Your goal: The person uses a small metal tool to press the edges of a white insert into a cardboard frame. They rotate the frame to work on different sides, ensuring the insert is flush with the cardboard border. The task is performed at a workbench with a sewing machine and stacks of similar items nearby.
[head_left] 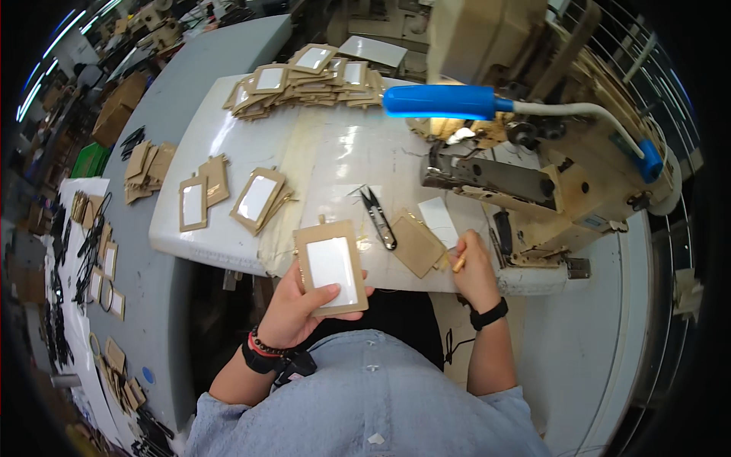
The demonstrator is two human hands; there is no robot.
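Note:
My left hand (288,311) grips a tan badge holder (332,259) with a clear window, thumb across its lower front and fingers behind. Gold zipper-like teeth run along its left edge, and a small tab stands at its top. My right hand (480,276) is closed around a short orange-brown stick-like thing (458,263), mostly hidden by the fingers, so its kind is unclear. Just left of that hand lies a plain tan holder (416,245), partly over a white card (438,219). Black thread snips (378,219) rest between the two holders.
A sewing machine (533,190) with a blue lamp (439,101) occupies the right. Stacked holders (304,80) cover the table's far side. More finished-looking holders (257,199) lie at left. A grey side table (164,305) carries further pieces (148,169).

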